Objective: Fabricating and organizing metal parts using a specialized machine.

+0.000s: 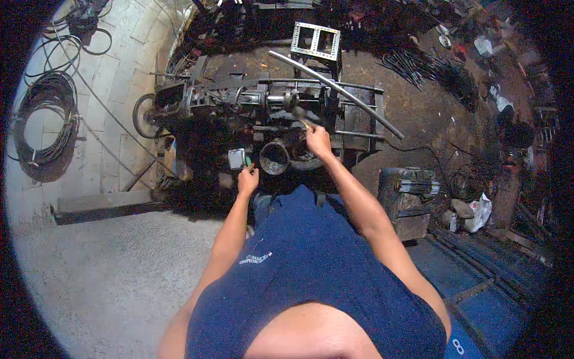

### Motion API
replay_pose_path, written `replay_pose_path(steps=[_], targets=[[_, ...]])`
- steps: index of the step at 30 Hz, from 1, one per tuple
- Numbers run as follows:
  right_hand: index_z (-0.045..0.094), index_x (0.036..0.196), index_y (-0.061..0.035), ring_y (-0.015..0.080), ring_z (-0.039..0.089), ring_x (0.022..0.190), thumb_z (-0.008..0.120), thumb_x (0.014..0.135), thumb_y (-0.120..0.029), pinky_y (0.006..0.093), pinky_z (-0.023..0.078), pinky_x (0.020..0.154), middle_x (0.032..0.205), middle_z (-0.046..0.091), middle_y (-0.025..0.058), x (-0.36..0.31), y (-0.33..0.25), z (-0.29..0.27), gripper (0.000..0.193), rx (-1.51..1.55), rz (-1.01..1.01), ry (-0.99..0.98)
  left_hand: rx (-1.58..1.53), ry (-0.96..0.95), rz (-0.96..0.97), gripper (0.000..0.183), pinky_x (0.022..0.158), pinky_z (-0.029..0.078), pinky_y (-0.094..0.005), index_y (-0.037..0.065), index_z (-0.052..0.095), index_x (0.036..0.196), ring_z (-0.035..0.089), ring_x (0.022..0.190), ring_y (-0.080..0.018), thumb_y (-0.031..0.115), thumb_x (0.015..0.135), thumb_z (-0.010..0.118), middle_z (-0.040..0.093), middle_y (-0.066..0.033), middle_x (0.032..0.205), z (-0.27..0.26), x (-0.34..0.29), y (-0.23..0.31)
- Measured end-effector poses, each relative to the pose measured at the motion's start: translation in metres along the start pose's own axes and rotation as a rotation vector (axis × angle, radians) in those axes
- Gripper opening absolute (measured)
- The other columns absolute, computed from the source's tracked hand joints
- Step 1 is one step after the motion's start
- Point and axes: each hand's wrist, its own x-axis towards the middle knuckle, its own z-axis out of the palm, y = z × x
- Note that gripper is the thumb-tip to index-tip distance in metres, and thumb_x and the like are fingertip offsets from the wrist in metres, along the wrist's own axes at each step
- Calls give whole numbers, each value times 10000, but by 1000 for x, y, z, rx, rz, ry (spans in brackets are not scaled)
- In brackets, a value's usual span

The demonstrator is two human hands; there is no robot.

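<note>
In my left hand is a green-handled tool, gripped with the fingers closed. Right beside its handle shows a pale square plate; I cannot tell if the two are joined. My right hand reaches farther out, closed on a brush-like tool with a light handle and a blurred grey head. That head is over the dark, greasy machine, close to its shiny shaft. Between my hands sits a round metal funnel with a dirty inside.
A long metal tube lies slantwise across the machine's right side. Behind it stands a perforated metal frame. Coiled cable lies at far left, near a handwheel. Dark rods lie on the floor at right; a box stands nearer.
</note>
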Motion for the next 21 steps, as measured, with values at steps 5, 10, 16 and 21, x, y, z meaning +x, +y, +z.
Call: replay_pose_path(steps=[5, 10, 16, 21], targets=[[634, 1048, -64, 397, 594, 917, 469, 843, -275, 428, 461, 786, 928, 618, 246, -35, 24, -4, 338, -20, 96, -69, 27, -35, -63, 370, 801, 475, -428, 85, 608, 1135, 601, 930, -374, 273, 817, 581, 630, -232, 968, -8, -1, 14], [620, 1072, -46, 381, 602, 921, 466, 846, -276, 415, 459, 792, 946, 621, 238, -37, 35, -6, 358, -19, 131, -78, 39, -20, -36, 368, 814, 473, -431, 112, 608, 1141, 597, 941, -378, 286, 818, 577, 629, -230, 977, -2, 2, 3], [617, 1030, -35, 425, 577, 906, 445, 864, -302, 486, 448, 785, 927, 611, 260, -33, 43, -9, 358, 19, 69, 2, 17, -23, -12, 381, 821, 472, -425, 94, 605, 1139, 598, 945, -372, 295, 817, 570, 630, -221, 987, 2, 4, -3], [610, 1025, -20, 415, 584, 908, 441, 871, -293, 475, 452, 775, 935, 613, 256, -33, 59, -11, 356, -8, 49, 10, 23, -60, -4, 382, 823, 468, -414, 82, 608, 1131, 596, 951, -368, 293, 814, 567, 630, -216, 996, -4, 1, 10]])
